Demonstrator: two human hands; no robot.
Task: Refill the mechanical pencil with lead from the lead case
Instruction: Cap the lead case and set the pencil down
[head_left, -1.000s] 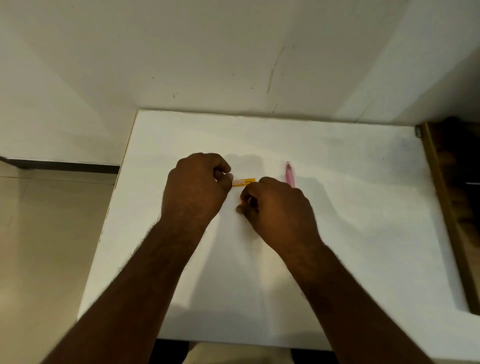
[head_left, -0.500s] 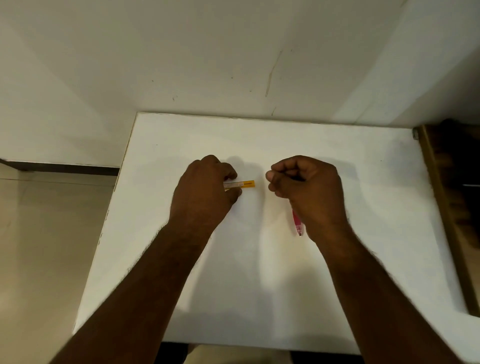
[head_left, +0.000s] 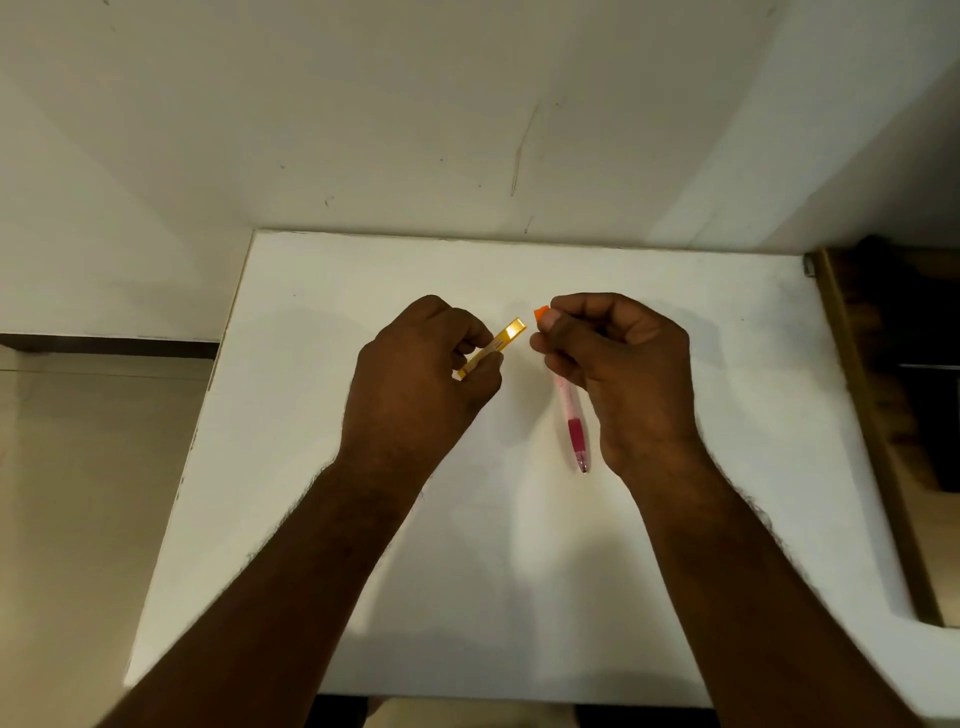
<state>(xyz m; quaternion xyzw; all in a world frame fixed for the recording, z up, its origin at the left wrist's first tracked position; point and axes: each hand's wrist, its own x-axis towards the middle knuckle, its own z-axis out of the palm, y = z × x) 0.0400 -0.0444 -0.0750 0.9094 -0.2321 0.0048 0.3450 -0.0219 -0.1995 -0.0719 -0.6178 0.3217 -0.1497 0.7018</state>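
My left hand (head_left: 421, 379) grips a slim yellow lead case (head_left: 506, 338), tilted so that its free end points up and to the right. My right hand (head_left: 618, 364) pinches a small orange cap (head_left: 540, 312) at its fingertips, a short gap from the case's end. The pink mechanical pencil (head_left: 571, 426) lies on the white table (head_left: 519, 571) beneath my right hand, tip towards me. Its upper half is hidden by the hand.
The table's far edge meets a white wall. A brown wooden piece of furniture (head_left: 872, 415) stands along the table's right side. Tiled floor (head_left: 78, 493) lies beyond the left edge.
My hands have drawn apart. The right hand came away from the case with the orange cap in its fingers, and the left hand tilted the case's free end upward.
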